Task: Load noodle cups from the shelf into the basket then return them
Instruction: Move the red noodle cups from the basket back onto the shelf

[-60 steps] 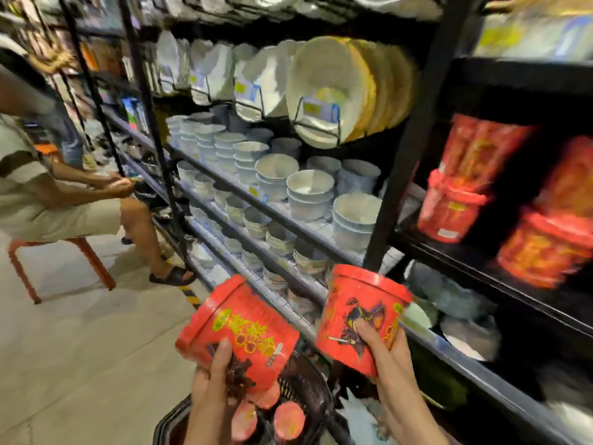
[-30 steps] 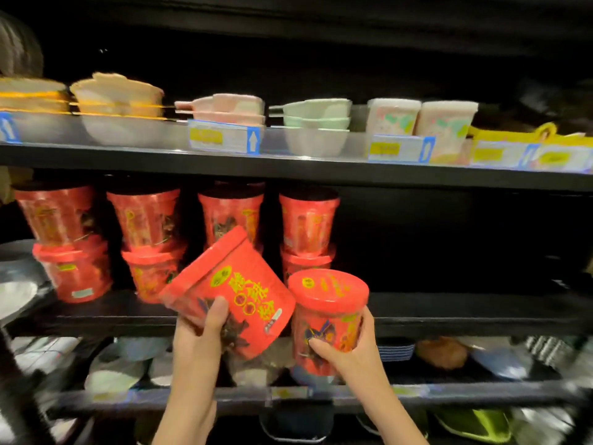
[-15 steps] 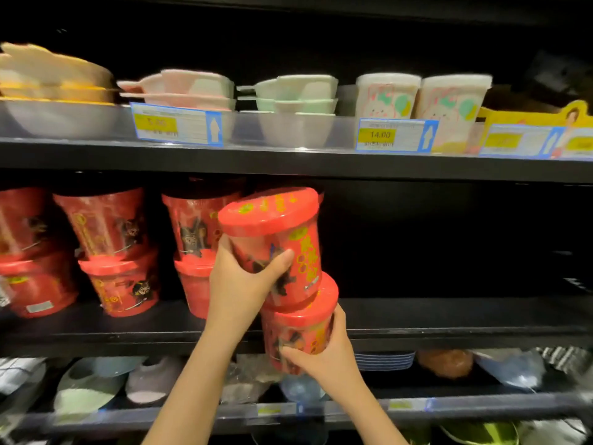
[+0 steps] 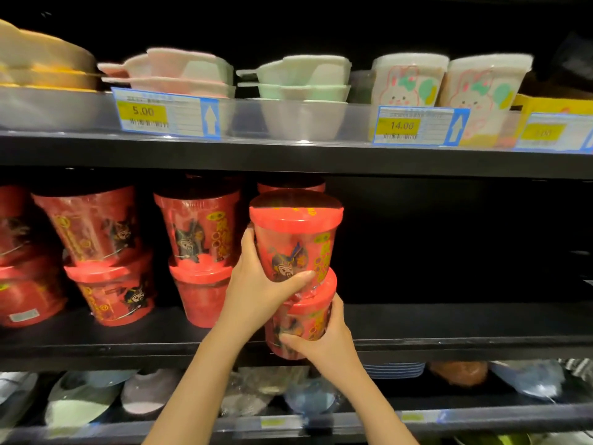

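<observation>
Two red noodle cups are stacked in front of the black middle shelf (image 4: 449,332). My left hand (image 4: 256,284) grips the upper cup (image 4: 298,232) from its left side. My right hand (image 4: 324,342) grips the lower cup (image 4: 311,313) from below, at the shelf's front edge. Several more red cups stand on that shelf in stacks of two, such as the nearest stack (image 4: 199,245) and another stack (image 4: 99,252) further left. One more cup (image 4: 290,186) shows just behind the held pair. The basket is out of view.
The shelf above carries pastel bowls (image 4: 179,72), green bowls (image 4: 305,78) and rabbit-print tubs (image 4: 410,78) behind price tags (image 4: 167,114). The shelf below holds wrapped bowls (image 4: 83,399). Right of the held cups the middle shelf is dark and bare.
Since the earlier frames I turned from the aisle to face the shelf and set the left cup upright on top of the right one. Both cups have risen slightly toward the shelf.
</observation>
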A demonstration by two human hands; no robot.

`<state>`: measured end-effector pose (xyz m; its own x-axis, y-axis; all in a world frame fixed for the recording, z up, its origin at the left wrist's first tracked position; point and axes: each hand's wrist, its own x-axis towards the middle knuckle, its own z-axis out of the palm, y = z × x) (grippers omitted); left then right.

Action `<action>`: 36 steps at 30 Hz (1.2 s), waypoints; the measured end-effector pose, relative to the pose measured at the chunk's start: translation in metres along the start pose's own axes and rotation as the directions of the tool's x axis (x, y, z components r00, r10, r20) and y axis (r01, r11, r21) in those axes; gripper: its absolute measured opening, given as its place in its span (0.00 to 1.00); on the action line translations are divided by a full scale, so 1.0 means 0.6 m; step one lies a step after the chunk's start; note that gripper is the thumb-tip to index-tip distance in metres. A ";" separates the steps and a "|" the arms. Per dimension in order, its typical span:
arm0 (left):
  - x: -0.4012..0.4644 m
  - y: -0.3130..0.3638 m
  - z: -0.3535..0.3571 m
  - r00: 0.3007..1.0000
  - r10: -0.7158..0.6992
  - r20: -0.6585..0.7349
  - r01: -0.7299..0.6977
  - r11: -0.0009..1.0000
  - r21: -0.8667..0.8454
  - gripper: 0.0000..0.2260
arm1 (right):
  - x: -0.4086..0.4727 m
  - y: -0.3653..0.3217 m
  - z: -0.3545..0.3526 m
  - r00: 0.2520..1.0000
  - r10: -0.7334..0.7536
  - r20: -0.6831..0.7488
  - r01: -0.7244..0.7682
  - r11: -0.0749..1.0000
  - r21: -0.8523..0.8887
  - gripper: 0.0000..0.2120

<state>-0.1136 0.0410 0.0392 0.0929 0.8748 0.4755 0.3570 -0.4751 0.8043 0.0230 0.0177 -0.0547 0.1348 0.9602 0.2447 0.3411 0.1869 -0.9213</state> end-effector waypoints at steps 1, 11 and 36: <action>0.005 -0.005 0.002 1.000 -0.009 -0.006 0.009 1.000 0.007 0.49 | 0.006 0.000 -0.001 1.000 0.003 0.008 -0.003 1.000 -0.008 0.53; 0.063 -0.029 0.028 0.981 -0.120 -0.152 0.145 0.975 0.168 0.43 | 0.067 0.009 0.002 0.999 0.045 0.004 -0.045 0.999 -0.016 0.33; 0.004 -0.072 -0.005 0.989 0.136 -0.057 -0.109 0.934 0.340 0.29 | 0.013 -0.012 0.001 0.993 0.022 -0.112 -0.069 0.898 -0.434 0.35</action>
<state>-0.1314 0.0633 0.0069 0.0879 0.7953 0.5998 0.6394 -0.5067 0.5783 0.0212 0.0238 -0.0462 0.2456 0.9348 0.2567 0.7008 0.0117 -0.7132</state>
